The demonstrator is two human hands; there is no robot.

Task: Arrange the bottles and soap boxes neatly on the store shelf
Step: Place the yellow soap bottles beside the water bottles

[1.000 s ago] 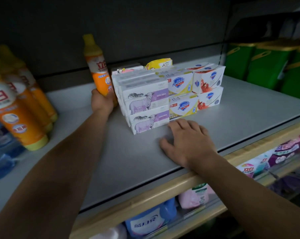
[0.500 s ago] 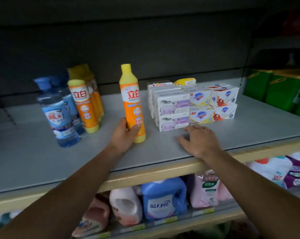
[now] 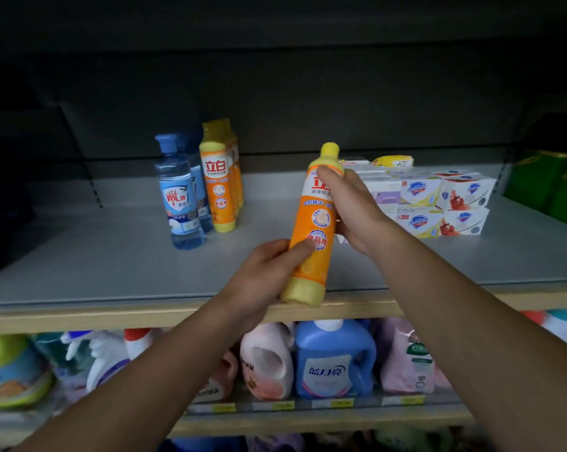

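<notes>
An orange bottle with a yellow cap (image 3: 314,230) is lifted off the grey shelf (image 3: 112,262), slightly tilted, over its front edge. My left hand (image 3: 269,269) grips its lower part, thumb across the label. My right hand (image 3: 354,207) holds its upper part near the neck. Stacked soap boxes (image 3: 438,203), white with blue and red prints, stand at the right, partly hidden behind my right hand. At the back left stands a row of orange bottles (image 3: 222,184) beside blue clear bottles (image 3: 177,194).
Green containers (image 3: 549,187) fill the far right of the shelf. Below the wooden shelf edge (image 3: 80,318), a lower shelf holds a blue detergent jug (image 3: 334,360), pink jugs (image 3: 269,360) and other packs. A dark back panel closes the shelf behind.
The orange bottle left the shelf and came toward the front edge. My right hand lifted off the shelf and took the bottle's top. The camera pulled back.
</notes>
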